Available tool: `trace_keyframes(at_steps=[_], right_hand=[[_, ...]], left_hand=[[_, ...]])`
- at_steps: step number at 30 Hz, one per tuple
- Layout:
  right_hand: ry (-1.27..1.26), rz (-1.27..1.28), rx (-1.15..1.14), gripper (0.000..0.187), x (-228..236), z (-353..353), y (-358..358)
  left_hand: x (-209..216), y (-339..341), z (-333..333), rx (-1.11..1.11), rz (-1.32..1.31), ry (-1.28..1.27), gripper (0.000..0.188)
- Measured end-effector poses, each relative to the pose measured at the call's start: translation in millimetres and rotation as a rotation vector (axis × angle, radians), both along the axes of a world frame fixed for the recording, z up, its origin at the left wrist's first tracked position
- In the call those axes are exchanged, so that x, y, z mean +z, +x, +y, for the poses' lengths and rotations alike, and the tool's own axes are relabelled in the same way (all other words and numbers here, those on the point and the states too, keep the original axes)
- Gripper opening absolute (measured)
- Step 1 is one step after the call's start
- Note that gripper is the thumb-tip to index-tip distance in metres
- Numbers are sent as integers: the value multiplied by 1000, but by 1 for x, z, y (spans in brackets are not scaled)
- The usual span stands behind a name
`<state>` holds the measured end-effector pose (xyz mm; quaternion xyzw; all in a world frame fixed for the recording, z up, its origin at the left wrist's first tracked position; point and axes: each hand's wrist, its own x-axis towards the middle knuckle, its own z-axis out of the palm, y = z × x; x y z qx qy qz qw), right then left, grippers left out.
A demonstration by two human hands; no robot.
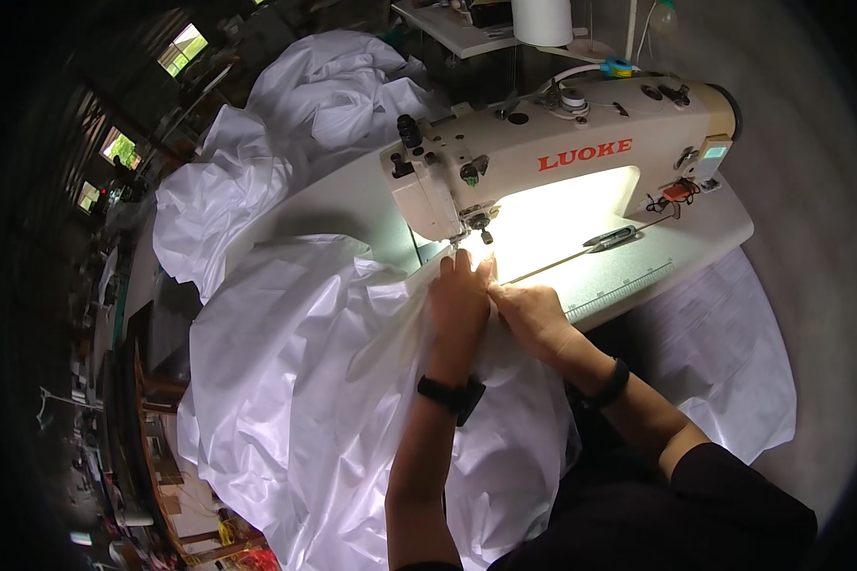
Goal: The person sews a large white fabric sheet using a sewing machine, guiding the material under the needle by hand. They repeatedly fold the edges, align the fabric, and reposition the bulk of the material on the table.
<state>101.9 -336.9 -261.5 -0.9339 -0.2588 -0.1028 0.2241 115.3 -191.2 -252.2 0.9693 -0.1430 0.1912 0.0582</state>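
Note:
Under the head of a white sewing machine (505, 128), both hands work close together at the edge of a large white fabric (286, 352). My left hand (457, 305) has its fingertips bent onto the fabric just in front of the needle and presser foot (455, 242), gripping it there. Right beside it, my right hand (533, 314) pinches the fabric edge between thumb and fingers. Bright lamp light washes out the spot where the fingertips meet. The fabric hangs in loose folds over the table front and across my lap.
More white fabric (338, 95) is heaped behind and left of the machine. A thread snipper (609, 238) lies on the machine table (733, 221), near a printed ruler scale (619, 288). A white thread cone (543, 21) stands behind. Further white sheeting (733, 362) hangs at the right.

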Motion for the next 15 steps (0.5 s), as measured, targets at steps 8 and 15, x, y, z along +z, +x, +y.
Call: trace_keyframes(at_steps=[8, 15], right_hand=[[83, 113, -107, 16, 11, -9, 18], [57, 140, -108, 16, 4, 11, 30]], left_hand=[[-17, -6, 5, 89, -118, 16, 33], [-18, -8, 6, 58, -126, -41, 34]])
